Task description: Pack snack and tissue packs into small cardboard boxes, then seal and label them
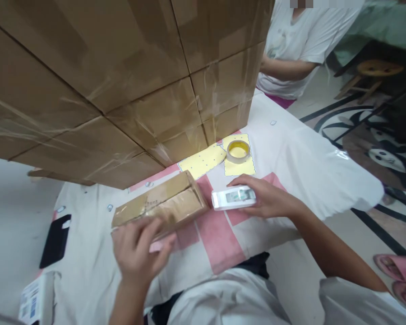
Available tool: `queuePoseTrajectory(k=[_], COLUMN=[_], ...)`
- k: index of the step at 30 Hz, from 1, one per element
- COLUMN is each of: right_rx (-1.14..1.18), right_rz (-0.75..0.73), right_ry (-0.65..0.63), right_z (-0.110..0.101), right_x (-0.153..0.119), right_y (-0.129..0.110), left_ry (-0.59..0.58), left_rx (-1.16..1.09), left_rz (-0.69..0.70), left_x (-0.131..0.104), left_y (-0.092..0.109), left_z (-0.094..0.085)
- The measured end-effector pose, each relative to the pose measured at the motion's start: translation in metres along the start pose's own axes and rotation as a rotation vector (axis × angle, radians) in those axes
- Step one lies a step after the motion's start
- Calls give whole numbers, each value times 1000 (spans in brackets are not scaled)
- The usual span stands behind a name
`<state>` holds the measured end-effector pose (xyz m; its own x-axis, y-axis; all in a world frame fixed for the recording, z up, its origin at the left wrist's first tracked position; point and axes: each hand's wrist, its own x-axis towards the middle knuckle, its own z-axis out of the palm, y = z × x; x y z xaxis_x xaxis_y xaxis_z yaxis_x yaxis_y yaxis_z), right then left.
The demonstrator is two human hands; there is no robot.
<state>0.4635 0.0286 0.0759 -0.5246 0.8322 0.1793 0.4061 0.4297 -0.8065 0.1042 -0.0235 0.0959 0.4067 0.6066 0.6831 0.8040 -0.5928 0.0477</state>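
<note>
A small brown cardboard box (176, 201) lies on the cloth-covered table, its long side slanting up to the right. Over its near left end is my left hand (138, 248), slightly blurred, the fingers bent and apart with nothing seen in them; whether they touch the box I cannot tell. My right hand (267, 196) grips a white handheld device (234, 197) that has a clear, greenish window on its upper face. The device's front end points left, close to the box's right end. Beyond it, a roll of clear tape (238, 151) lies flat on a yellow patch.
A tall stack of taped cardboard cartons (149, 104) fills the table's far side. Near the left edge lie a black flat object (56, 240) and a white labelled item (37, 298). Another person in a white shirt (297, 49) is behind the stack; a wooden stool (375, 70) is at right.
</note>
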Motion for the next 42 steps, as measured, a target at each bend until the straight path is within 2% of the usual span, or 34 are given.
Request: queuePoseTrajectory(k=[1, 3, 4, 6, 8, 13, 18, 22, 24, 28, 31, 34, 39, 42], right_rx=[39, 103, 121, 131, 121, 81, 65, 83, 113, 166, 194, 206, 177, 177], right_rz=[0, 8, 11, -1, -22, -36, -31, -31, -58, -61, -42, -89, -157, -155], right_ry=[-35, -100, -133, -209, -276, -369, -435, -477, -471, -421, -405, -390, -343, -344], right_z=[6, 14, 17, 21, 24, 31, 35, 37, 38, 38, 38, 40, 44, 43], right_x=[0, -3, -5, -11, -15, -22, -17, -11, -9, -11, -13, -13, -12, -12], right_y=[-2, -5, -6, -9, -11, -11, -8, 0, 7, 25, 35, 45, 56, 56], left_ry=[67, 4, -31, -166, -282, -468, -749, -877, -890, -854, -944, -1029, -994, -992], left_rx=[-116, -323, -376, -431, -444, -495, -591, -759, -846, -880, -866, -858, -938, -978], left_rz=[18, -25, -100, -232, -288, -321, -558, -691, -738, -774, -871, -1015, -1141, -1163], left_x=[-3, -6, -6, -5, -2, -3, -1, 5, 7, 8, 5, -5, -26, -32], left_y=[18, 54, 69, 89, 95, 88, 89, 84, 78, 67, 60, 57, 51, 49], left_z=[7, 24, 31, 44, 52, 52, 54, 55, 52, 35, 27, 32, 50, 57])
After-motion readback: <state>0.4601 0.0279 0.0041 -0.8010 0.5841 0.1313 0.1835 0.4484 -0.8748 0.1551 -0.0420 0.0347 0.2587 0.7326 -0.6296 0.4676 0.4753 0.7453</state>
